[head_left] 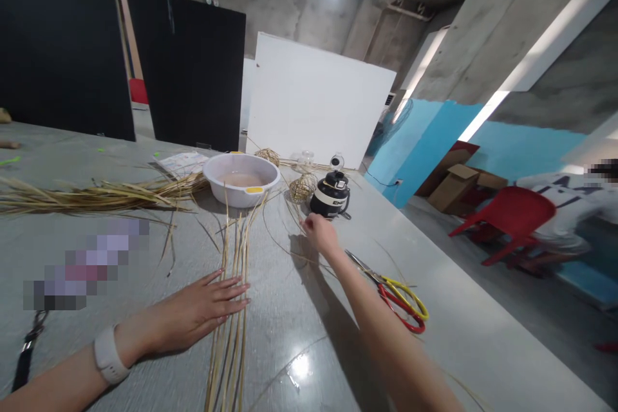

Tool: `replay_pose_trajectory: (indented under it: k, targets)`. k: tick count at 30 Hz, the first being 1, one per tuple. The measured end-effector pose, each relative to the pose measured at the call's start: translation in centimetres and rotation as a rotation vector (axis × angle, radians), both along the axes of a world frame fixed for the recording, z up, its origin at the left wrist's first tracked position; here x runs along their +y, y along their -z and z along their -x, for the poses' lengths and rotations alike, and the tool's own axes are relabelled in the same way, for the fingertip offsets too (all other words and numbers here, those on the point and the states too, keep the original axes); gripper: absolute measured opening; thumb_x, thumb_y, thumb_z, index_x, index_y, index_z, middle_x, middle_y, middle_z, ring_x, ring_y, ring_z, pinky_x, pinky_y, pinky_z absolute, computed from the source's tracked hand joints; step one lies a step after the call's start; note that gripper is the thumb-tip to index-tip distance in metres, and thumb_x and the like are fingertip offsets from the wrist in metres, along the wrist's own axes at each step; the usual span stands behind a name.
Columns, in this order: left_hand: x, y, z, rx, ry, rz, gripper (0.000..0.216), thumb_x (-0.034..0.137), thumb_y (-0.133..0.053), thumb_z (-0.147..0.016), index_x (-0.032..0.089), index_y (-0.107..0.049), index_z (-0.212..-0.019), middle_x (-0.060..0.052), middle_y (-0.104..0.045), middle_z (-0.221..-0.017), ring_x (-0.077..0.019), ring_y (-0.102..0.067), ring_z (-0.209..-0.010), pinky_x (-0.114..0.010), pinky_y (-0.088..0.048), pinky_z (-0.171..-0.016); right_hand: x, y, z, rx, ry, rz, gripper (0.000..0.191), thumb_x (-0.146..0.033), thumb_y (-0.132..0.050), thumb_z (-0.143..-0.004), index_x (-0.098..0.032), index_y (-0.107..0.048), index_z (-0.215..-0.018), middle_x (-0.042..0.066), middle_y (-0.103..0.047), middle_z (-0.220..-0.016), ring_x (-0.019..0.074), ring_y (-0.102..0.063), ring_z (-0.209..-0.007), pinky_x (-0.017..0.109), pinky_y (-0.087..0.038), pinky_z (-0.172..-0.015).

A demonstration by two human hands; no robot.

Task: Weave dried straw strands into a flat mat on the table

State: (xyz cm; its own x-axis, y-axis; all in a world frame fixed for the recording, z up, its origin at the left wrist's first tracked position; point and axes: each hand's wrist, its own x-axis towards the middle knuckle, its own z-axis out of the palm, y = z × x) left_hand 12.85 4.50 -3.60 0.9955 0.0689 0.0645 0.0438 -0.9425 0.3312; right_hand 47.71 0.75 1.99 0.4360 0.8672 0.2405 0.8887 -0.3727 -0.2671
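Reed strips lie in a narrow, roughly parallel sheaf on the grey table, running from the near edge of the view away toward a white basin. The left hand rests palm down across the sheaf about midway along it, open and flat, with its fingers extended, slightly spread and touching the strips. A white wristband sits on that wrist. The right hand is stretched well forward, apart from the sheaf, at the table surface just short of a black jar. Its fingers are drawn together and curled downward. A thin loose strand curves across the table toward it, but whether the fingers pinch that strand cannot be told. Scissors with one yellow and one red handle lie on the table just beside the right forearm, on its outer side, blades pointing away. The basin has yellow grips and holds pale liquid. A small woven ball stands between the basin and the jar. A larger untidy bundle of dry stalks lies crosswise on the left part of the table, its end reaching the basin. A white board stands behind the table. Off the table at right, another person is bent over beside a red chair.
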Motion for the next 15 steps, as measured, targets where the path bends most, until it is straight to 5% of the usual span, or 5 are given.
replay_pose_trajectory:
  k: [4,11,15]
  targets:
    - [0.0,0.0,0.0,0.017,0.011,0.000,0.048,0.033,-0.030,-0.110,0.043,-0.025,-0.157,0.006,-0.029,-0.163,-0.0178,-0.026,-0.152,-0.044,-0.017,-0.126,-1.0,-4.1,-1.5,0.086,0.029,-0.146,0.021,-0.036,-0.061,-0.091,-0.019,-0.069,-0.082,0.002,-0.065,-0.078,0.0163,-0.057,-0.070,0.025,-0.032,-0.058]
    - [0.1,0.0,-0.1,-0.007,0.018,0.003,0.048,0.032,-0.031,-0.110,0.042,-0.026,-0.156,0.006,-0.029,-0.163,-0.0171,-0.026,-0.152,-0.044,-0.016,-0.126,-4.1,-13.0,-3.1,0.500,-0.187,-0.743,0.031,-0.051,-0.076,-0.074,-0.020,-0.068,-0.074,-0.004,-0.054,-0.061,0.0107,-0.041,-0.054,0.024,-0.030,-0.052]
    - [0.2,0.2,-0.1,-0.039,0.021,0.011,0.049,0.031,-0.034,-0.109,0.043,-0.027,-0.156,0.006,-0.031,-0.162,-0.0171,-0.028,-0.151,-0.042,-0.016,-0.126,-5.4,-16.1,-4.5,0.446,-0.173,-0.794,0.032,-0.047,-0.083,-0.069,-0.019,-0.066,-0.070,-0.005,-0.050,-0.057,0.0093,-0.037,-0.052,0.024,-0.025,-0.048]
